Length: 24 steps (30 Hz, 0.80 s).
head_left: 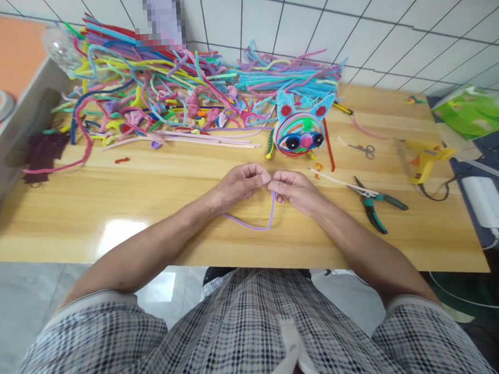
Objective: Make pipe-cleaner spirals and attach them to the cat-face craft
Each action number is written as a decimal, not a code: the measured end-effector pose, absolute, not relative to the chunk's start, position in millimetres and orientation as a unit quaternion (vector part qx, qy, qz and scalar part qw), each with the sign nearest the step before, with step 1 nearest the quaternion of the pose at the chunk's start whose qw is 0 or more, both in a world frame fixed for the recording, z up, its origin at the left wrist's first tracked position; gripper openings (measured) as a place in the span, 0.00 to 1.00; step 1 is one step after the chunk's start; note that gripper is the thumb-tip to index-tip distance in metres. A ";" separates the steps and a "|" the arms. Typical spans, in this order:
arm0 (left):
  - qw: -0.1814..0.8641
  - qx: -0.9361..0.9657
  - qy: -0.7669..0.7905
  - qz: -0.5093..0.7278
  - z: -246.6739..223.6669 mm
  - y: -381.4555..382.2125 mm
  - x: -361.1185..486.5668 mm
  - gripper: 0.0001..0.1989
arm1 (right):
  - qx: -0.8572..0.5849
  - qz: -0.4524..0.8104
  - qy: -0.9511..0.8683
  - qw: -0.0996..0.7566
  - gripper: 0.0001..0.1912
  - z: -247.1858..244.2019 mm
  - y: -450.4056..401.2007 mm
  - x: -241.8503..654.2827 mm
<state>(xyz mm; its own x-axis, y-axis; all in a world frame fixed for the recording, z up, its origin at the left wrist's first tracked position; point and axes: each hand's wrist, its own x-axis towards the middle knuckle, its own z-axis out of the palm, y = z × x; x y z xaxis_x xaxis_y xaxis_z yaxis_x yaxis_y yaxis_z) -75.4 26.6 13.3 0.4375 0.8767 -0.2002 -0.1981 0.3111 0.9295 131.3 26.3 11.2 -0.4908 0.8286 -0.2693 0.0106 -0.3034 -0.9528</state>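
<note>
- Grip, right hand (296, 193): thumb and fingers pinched together on a purple fuzzy stem (255, 228), just beside the other hand's fingertips.
- Grip, left hand (239, 185): thumb and fingers drawn together; I cannot tell whether the stem is between them, since the contact is too small to see.
- Stem: drops from the right fingertips, bends sharply above the table (302, 240), then runs left and passes out of view by the left wrist.
- Handling, in my judgement: this is fingertip work near one spot of the stem. I would pinch close to that spot, hold one side firm and shape with the other, using small, even pressure. Hard or repeated bending could kink the core or flatten the pile. I would let the hanging loop swing free of both wrists.
- Beyond the hands: a round cat-eared figure (299, 129) with dark eyes, in front of a heap of coloured stems (144, 92).
- To the right: a pale stem (337, 181) reaching to the open pliers (371, 211), with scissors (370, 151) and a yellow glue gun (429, 154) farther out.
</note>
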 end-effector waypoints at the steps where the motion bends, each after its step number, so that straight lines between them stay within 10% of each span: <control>1: 0.720 0.435 0.374 0.390 12.0 24.8 -73.5 0.30 | -0.410 0.692 -0.513 0.300 0.25 10.3 25.8 131.0; 24: 0.684 0.553 0.321 0.352 18.8 33.8 -86.4 0.24 | -0.388 0.700 -0.519 0.300 0.21 15.1 28.2 131.8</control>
<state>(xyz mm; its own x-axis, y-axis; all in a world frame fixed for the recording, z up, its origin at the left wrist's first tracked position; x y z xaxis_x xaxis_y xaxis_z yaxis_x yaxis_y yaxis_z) -86.4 33.8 18.8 0.5466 0.8359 -0.0494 -0.1257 0.1403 0.9821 131.8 28.2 15.1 -0.5185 0.8229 -0.2322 -0.0159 -0.2808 -0.9596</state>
